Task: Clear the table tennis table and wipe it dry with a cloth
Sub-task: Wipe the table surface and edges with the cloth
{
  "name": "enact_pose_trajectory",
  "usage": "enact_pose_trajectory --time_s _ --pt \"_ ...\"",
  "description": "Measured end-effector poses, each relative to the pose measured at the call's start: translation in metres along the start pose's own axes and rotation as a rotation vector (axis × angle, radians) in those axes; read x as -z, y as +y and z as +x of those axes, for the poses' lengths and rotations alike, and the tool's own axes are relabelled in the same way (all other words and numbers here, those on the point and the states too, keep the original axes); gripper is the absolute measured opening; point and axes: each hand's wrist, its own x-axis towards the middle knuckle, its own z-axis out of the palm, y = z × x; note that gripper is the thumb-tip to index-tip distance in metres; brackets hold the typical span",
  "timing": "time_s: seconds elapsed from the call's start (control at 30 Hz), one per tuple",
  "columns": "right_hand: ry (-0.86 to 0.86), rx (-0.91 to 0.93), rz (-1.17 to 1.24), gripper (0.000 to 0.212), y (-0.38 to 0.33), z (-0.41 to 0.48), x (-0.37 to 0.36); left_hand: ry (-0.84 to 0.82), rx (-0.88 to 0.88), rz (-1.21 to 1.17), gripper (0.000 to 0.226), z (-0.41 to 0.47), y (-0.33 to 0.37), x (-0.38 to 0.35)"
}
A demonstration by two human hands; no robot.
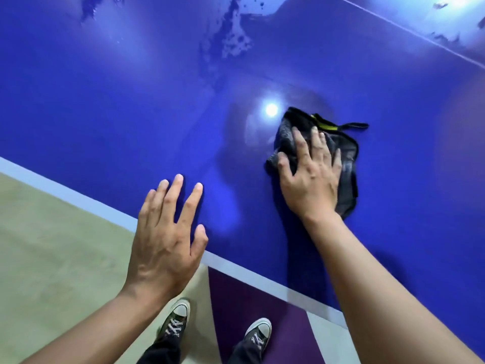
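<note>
Right grip point(309, 177) is laid spread and flat on the dark grey cloth point(347, 179), which is pressed to the blue tabletop point(131, 101) a little in from the white near edge point(78, 198). Left grip point(165, 232) is held open over that edge, fingers fanned, nothing in it. Water may be smeared rather than lifted if the bunched cloth is soaked, and its loose strap point(351, 125) may be trailed across dry surface. Wet patches point(233, 40) lie well beyond; open room is left on every side.
</note>
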Motion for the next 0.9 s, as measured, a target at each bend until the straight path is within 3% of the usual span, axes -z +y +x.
enact_pose_trajectory --time_s 0.1,0.17,0.27,0.37,0.5,0.6,0.67,0.8,0.9 --pt "-0.074 0.127 0.007 0.064 -0.059 0.015 -0.011 -0.007 0.033 -0.003 0.063 -0.018 -0.039 0.011" --pt "-0.147 0.169 -0.003 0.064 -0.062 0.031 -0.008 -0.032 -0.004 0.001 0.063 -0.030 -0.054 0.015" --pt "-0.218 0.098 0.010 0.059 -0.066 0.038 -0.002 -0.059 -0.035 -0.044 0.064 -0.042 -0.066 0.019" --pt "-0.211 0.077 0.060 0.059 -0.096 -0.005 0.000 -0.081 -0.011 -0.136 0.063 -0.042 -0.066 0.017" --pt "-0.156 0.283 0.078 0.058 -0.128 -0.100 0.002 -0.053 0.017 -0.212 0.061 -0.041 -0.064 0.018" --pt "-0.203 0.375 0.087 0.060 -0.112 -0.095 0.002 -0.053 -0.010 -0.186 0.061 -0.040 -0.067 0.017" --pt "-0.215 0.331 0.058 0.062 -0.095 -0.057 0.002 -0.047 -0.031 -0.149 0.061 -0.041 -0.069 0.017" --pt "-0.201 -0.043 0.029 0.064 -0.097 -0.008 -0.005 -0.031 -0.042 -0.105 0.060 -0.043 -0.067 0.014" --pt "-0.105 0.063 0.087 0.061 -0.125 -0.055 -0.005 -0.009 -0.003 -0.141 0.058 -0.040 -0.063 0.012"
